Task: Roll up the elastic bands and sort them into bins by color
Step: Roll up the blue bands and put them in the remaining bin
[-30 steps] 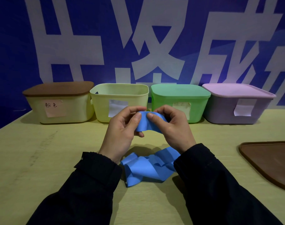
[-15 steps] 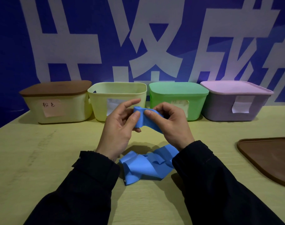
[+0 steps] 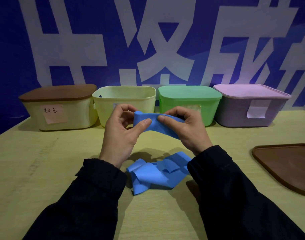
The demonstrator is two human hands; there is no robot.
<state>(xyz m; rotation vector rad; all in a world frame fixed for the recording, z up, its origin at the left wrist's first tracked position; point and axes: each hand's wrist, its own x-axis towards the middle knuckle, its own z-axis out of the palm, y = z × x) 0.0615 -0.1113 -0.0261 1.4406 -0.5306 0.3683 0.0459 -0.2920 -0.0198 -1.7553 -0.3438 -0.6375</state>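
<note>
**Blue band mid-roll, four bins lined up behind**

So both hands are up over the worktop [image 3: 44,170], pinching one end of a blue elastic band [image 3: 157,125] between them. The left hand [image 3: 121,134] has its thumb pressed on the front of the band with the fingers curled behind it; the right hand [image 3: 188,129] grips the same stretch from the other side, thumb on top, fingers wrapped round the back. The thumbs nearly meet. The rest of the band droops behind the right wrist and lies in a crumpled heap on the worktop, just in front of the open bin and between the two dark sleeves.

Using the open pale-yellow bin [image 3: 125,101] as the landmark: it sits right behind the hands, no lid on. Touching it on its left is a cream bin with a brown lid [image 3: 59,108] and a pink label with handwriting. Just to its right is a green lidded bin [image 3: 191,103], then a purple-grey bin with a pink lid [image 3: 250,104]. A loose brown lid [image 3: 287,165] lies flat well off to the right, nearer the person.
</note>
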